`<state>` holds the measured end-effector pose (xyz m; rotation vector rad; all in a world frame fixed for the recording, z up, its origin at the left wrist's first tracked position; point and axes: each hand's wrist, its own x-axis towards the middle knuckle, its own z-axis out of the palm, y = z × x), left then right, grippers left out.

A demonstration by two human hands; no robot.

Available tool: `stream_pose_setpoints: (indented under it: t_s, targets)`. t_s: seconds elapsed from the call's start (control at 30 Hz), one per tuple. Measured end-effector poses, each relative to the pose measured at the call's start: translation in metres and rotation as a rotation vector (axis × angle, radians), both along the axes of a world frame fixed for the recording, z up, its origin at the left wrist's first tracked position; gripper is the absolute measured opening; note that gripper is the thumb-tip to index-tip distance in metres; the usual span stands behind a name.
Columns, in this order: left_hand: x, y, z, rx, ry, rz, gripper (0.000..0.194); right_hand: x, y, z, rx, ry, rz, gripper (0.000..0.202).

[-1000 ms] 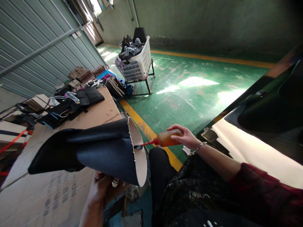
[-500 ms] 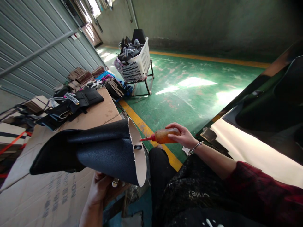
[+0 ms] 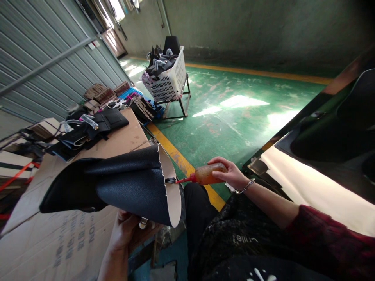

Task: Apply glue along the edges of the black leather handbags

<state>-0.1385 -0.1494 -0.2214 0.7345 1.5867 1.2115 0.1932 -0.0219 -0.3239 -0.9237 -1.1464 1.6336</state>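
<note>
A black leather-look bag piece (image 3: pixel 131 191) with a pale lining is bent over, its notched edge facing right. My left hand (image 3: pixel 124 230) grips it from below; the fingers are partly hidden under it, beside a small metal clasp (image 3: pixel 143 222). In my right hand (image 3: pixel 227 171) is a squeeze bottle (image 3: pixel 206 174) of amber liquid with a red nozzle, held nearly level. The nozzle tip meets, or comes very close to, a small dark tab (image 3: pixel 170 180) at the piece's edge.
A cardboard-covered table (image 3: pixel 73 242) lies under the piece, with black bag parts (image 3: pixel 96 125) stacked at its far end. Beyond it, a white basket (image 3: pixel 166 86) full of black bags stands on a metal frame. Pale sheet material (image 3: pixel 310 179) lies at right.
My right hand has shifted the bottle slightly right and down, so its tip went from the pale lining to the dark tab. The bag piece has barely moved.
</note>
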Motion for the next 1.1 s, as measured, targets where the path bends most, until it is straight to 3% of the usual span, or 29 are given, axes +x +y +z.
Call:
stream_pose_setpoints:
  t_s: [0.27, 0.53, 0.83, 1.1]
  targets:
    - [0.000, 0.002, 0.002, 0.006, 0.040, -0.017, 0.008, 0.004, 0.002, 0.003, 0.075, -0.029, -0.117, 0.040]
    - [0.008, 0.006, 0.012, -0.031, 0.080, -0.018, 0.012, 0.000, -0.004, -0.003, -0.028, 0.009, -0.031, 0.044]
    - [-0.012, -0.004, 0.000, -0.117, 0.120, -0.012, 0.014, -0.008, 0.002, 0.000, -0.046, 0.047, -0.079, 0.044]
    - [0.015, -0.009, 0.024, -0.171, 0.121, -0.045, 0.015, 0.000, -0.009, -0.005, -0.079, 0.044, 0.013, 0.045]
